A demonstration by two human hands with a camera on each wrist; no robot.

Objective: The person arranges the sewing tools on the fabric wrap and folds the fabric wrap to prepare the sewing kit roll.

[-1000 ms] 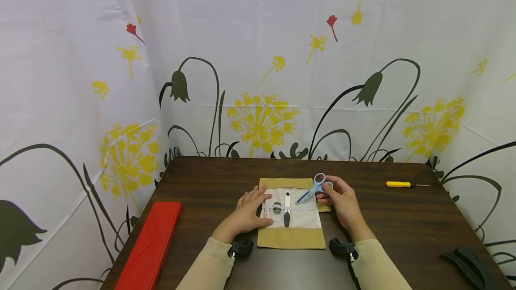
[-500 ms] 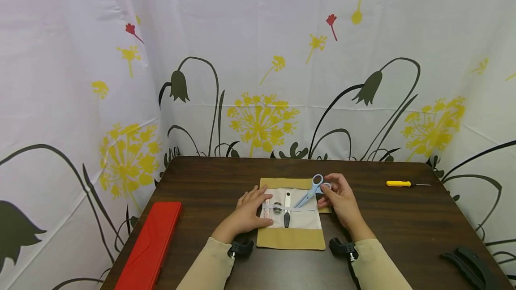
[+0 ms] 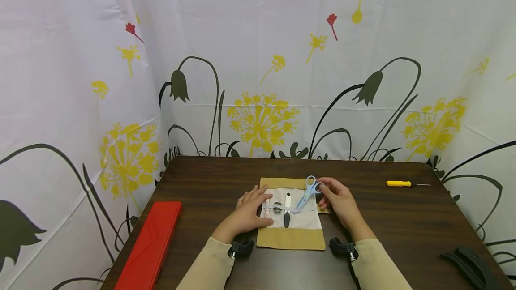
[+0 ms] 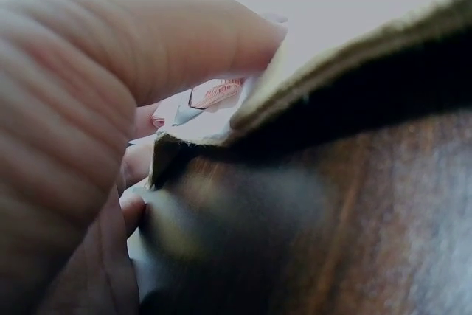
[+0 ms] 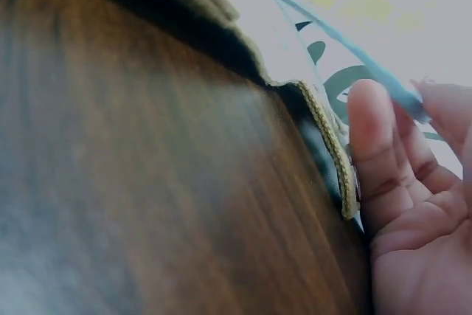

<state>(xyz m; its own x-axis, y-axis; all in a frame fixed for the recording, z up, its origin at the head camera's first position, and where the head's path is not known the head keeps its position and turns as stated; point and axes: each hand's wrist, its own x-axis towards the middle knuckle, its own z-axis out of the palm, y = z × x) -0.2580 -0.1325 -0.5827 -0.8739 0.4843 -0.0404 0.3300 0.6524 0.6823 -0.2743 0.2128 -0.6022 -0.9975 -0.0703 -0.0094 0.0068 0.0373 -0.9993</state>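
The left hand rests at the left side of an unfolded tan-and-white cloth kit. Its fingers are extended and spread; in the left wrist view the thumb bears on the cloth edge. The right hand pinches a pair of light-blue scissors by the handle end, between thumb and fingers. The scissors are over the right part of the kit's white inner panel, tilted, handle loops to the upper right and points directed down and left. The points are at a pale elastic strap running across the panel; whether they pass under it or lie over it cannot be determined.

Along the same strap, from the left: a pink-and-white printed strip, a small round dark item, and a slim tool with white upper part and black lower end. A tan tab projects from the kit's right edge, beneath the right hand.

The kit lies on a dark brown wood-grain table. A long red box is well apart at left; a yellow-handled screwdriver and a black curved object are at right.
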